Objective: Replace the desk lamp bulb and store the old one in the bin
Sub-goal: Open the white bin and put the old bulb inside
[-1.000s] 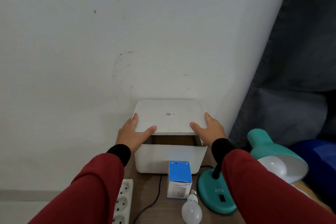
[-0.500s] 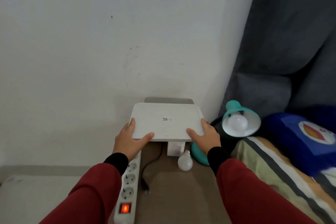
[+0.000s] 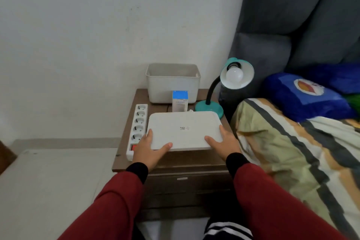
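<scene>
I hold the white bin lid flat over the front of the brown bedside table, my left hand on its left edge and my right hand on its right edge. The open white bin stands at the back against the wall. A blue and white bulb box stands in front of it. The teal desk lamp stands at the right with a white bulb in its shade. The lid hides all but the metal base of the loose bulb.
A white power strip with a lit red switch lies along the table's left edge. A bed with a striped blanket and a blue pillow is close on the right. A grey headboard rises behind the lamp.
Both hands lifted the lid off the bin and drew it toward me over the table's front. The view pulled back, and the bin now stands open.
</scene>
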